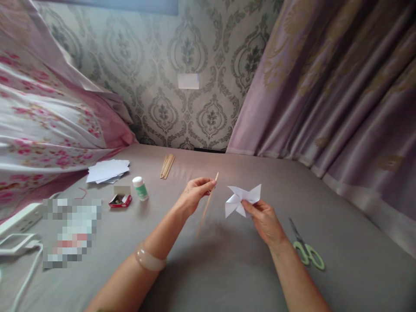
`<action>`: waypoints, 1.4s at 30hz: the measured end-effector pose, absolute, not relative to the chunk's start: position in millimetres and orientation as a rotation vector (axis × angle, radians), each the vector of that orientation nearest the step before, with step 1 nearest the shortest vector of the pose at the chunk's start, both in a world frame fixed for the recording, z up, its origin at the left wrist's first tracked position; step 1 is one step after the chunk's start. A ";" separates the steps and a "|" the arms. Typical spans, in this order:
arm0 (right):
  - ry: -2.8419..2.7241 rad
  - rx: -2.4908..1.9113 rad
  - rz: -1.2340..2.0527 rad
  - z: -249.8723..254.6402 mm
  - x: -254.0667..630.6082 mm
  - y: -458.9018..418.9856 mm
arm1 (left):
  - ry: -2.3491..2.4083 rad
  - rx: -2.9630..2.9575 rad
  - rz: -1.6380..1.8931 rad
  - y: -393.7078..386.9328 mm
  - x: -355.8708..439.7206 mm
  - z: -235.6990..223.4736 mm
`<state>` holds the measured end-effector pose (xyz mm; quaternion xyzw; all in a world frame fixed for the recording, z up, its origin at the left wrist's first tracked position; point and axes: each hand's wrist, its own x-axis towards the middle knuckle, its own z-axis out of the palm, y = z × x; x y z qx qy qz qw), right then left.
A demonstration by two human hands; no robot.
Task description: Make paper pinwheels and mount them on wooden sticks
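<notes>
Scissors (307, 250) right of pinwheel (240, 197)

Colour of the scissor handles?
Light green handles on the scissors; shows best in the head view, the only one.

Near the centre of the frame, the left hand (196, 193) pinches a thin wooden stick (206, 211) near its upper end, while just right of centre the right hand (264, 216) holds a white paper pinwheel (241, 200), thumb at its middle. Left of centre stand a white-capped green bottle (141, 189) and an open red box (120, 198), with a stack of paper (108, 170) and a bundle of sticks (167, 166) behind them; green-handled scissors (307, 249) lie at lower right.
</notes>
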<state>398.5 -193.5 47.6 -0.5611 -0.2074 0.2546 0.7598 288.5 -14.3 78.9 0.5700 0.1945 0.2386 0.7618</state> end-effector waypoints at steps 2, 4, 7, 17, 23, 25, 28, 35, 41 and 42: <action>-0.557 -1.226 0.520 66.3 404.3 -197.7 | 0.344 1.215 0.525 -20.9 296.4 93.5; -0.681 -1.274 0.465 89.4 409.4 -202.3 | 0.268 1.171 0.523 -26.6 304.7 105.1; -0.887 -1.385 0.311 124.6 412.1 -207.5 | 0.180 1.087 0.516 -35.2 315.1 115.6; -1.391 -1.359 -0.243 166.5 394.9 -195.3 | 0.077 1.118 0.588 -40.6 320.5 119.9; -1.439 -1.362 -0.367 163.2 392.4 -192.7 | 0.037 1.239 0.681 -30.5 307.3 125.9; -1.451 -1.365 -0.375 161.7 392.2 -191.8 | -0.028 1.304 0.728 -27.5 302.8 127.8; -1.446 -1.364 -0.375 161.0 390.9 -190.3 | -0.110 1.388 0.758 -23.3 296.5 130.6; -1.484 -1.336 -0.413 161.9 385.7 -189.2 | -0.186 1.459 0.745 -19.4 285.6 139.4; -1.457 -1.348 -0.442 160.4 384.0 -186.9 | -0.172 1.557 0.696 -19.8 279.1 143.4; -1.454 -1.347 -0.446 160.3 383.8 -186.4 | -0.178 1.575 0.682 -19.4 278.3 143.5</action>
